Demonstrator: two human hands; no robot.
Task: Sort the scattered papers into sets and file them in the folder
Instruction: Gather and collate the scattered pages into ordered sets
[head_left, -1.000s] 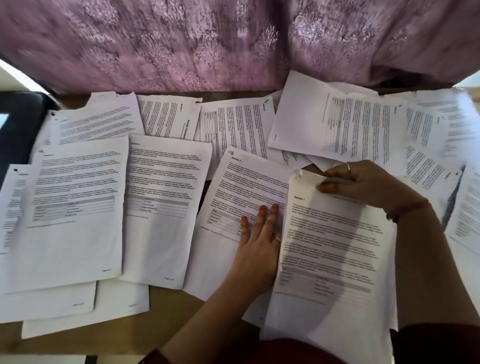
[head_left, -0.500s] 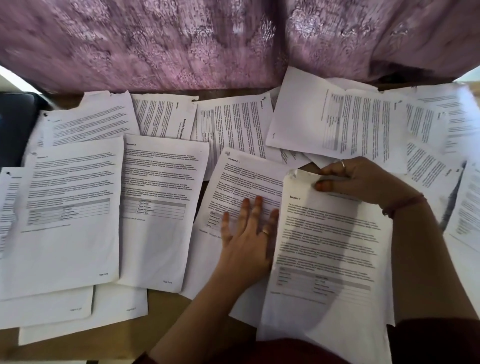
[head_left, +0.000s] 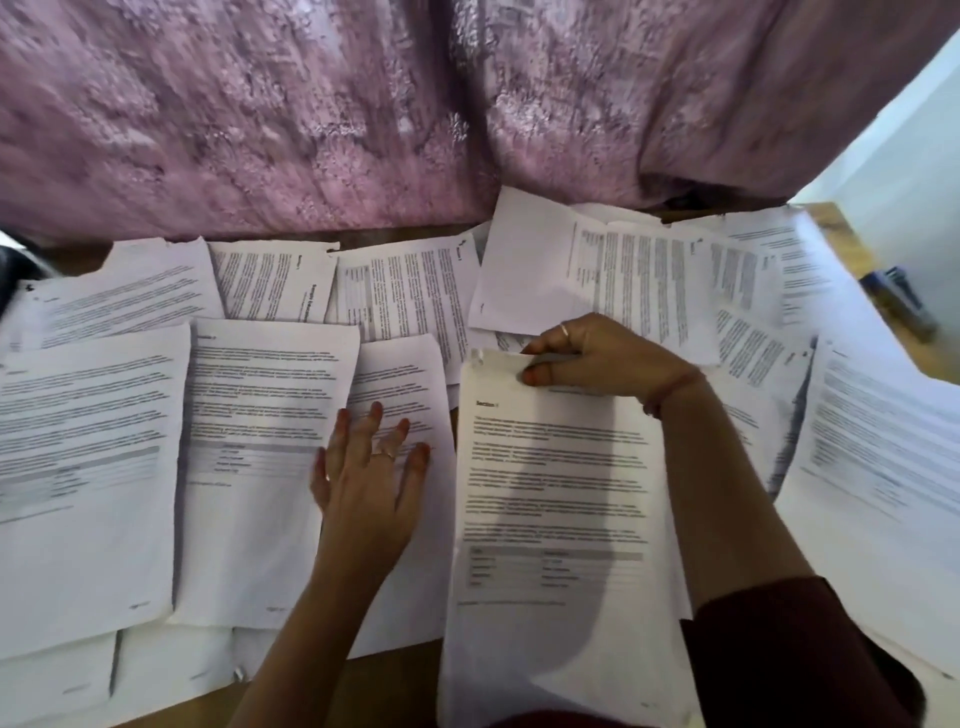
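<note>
Two bare hands, left (head_left: 371, 475) and right (head_left: 597, 358), are showing; over a dozen white printed paper sheets (head_left: 265, 447) are lying below one purple patterned curtain (head_left: 363, 114).

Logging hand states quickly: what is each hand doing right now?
Left hand: open, fingers spread flat on a sheet.
Right hand: pinching the top edge of the Section page.
</note>
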